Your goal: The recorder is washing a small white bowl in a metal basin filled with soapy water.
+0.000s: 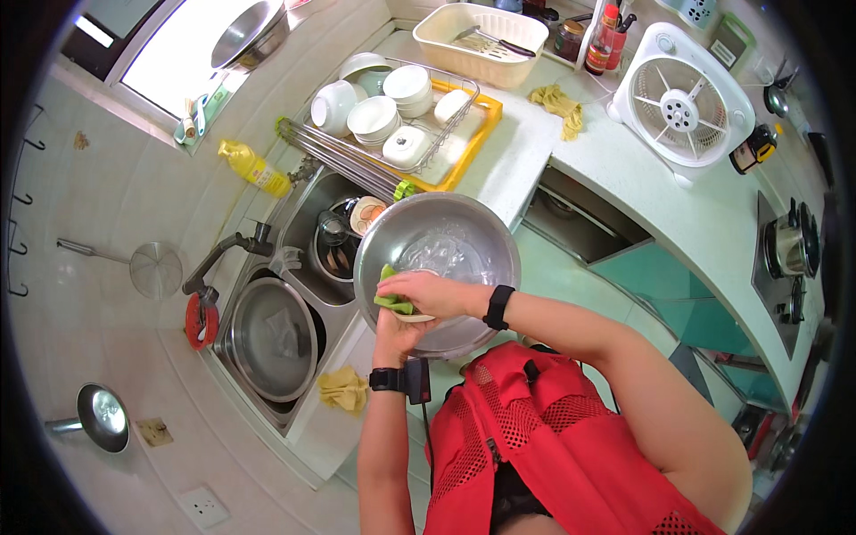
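Note:
My left hand holds a pale bowl from below, over the near left side of a large metal basin. A green cloth is pressed to the bowl by my right hand, whose fingers partly hide both. Bubbly water lies at the bottom of the basin. To the left, a second metal basin with water stands in the sink. The far sink compartment holds a pot with a ladle and other utensils.
A wire dish rack with several white bowls stands beyond the basin. The dark faucet reaches towards the sink from the left. A yellow cloth lies on the near counter edge. A white box fan and a gas stove are at the right.

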The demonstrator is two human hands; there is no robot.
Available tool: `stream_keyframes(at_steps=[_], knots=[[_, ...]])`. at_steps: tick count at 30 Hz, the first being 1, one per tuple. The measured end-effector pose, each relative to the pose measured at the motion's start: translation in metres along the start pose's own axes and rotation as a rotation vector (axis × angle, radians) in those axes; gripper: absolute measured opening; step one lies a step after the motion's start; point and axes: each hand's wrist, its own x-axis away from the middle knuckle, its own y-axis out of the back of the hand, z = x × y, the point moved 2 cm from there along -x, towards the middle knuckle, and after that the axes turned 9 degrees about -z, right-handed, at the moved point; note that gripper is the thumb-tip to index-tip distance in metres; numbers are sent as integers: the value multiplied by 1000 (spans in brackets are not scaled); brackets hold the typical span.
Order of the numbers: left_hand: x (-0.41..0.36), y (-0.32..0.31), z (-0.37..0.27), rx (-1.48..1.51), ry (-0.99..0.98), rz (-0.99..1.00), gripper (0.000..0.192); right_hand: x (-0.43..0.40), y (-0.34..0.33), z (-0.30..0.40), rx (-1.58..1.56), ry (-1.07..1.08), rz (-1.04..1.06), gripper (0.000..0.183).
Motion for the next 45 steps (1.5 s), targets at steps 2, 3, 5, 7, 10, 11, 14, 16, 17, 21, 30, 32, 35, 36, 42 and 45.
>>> stream_keyframes(at_steps=[2, 3, 5, 7, 10, 11, 14, 16, 17, 21, 30, 32, 35, 36, 42, 45], knots=[[9, -13, -1, -13, 28, 2, 55, 1, 4, 14, 422, 369, -42, 23], [12, -21, -1, -35, 20, 7, 56, -2, 7, 16, 423, 366, -49, 23], [19, -31, -2, -62, 14, 14, 56, -9, 11, 17, 719, 457, 19, 21], [24, -39, -3, -86, -59, 76, 55, -13, 22, 6, 718, 394, -77, 15], [24, -46, -4, -255, -226, 41, 53, -7, 21, -9, 666, 253, -261, 10], [22, -47, -3, -254, -229, 39, 53, -5, 21, -10, 619, 174, -352, 10], [13, -42, -1, -324, -409, -34, 54, 2, 23, -14, 517, -85, -429, 9], [8, -33, -2, -519, -742, -220, 55, 2, 24, -12, 515, -120, -428, 9], [8, -35, -3, -521, -735, -219, 55, 3, 27, -13, 519, -162, -434, 9], [29, -58, -28, -350, -284, -29, 54, -4, 37, 7, 712, 302, -396, 8], [19, -39, -15, -463, -406, -136, 47, 4, 30, 3, 476, 59, -579, 7], [17, -36, -12, -545, -600, -142, 46, 8, 29, -3, 480, -89, -541, 7], [19, -41, -12, -911, -820, -202, 48, 8, 30, -6, 453, -198, -550, 8], [20, -45, -13, -911, -817, -200, 48, 7, 32, -3, 423, -158, -599, 9], [35, -59, -23, -321, -197, -4, 54, -4, 39, 23, 575, 314, -483, 17], [33, -62, -19, -396, -388, -77, 55, -1, 36, 11, 458, 113, -599, 15]])
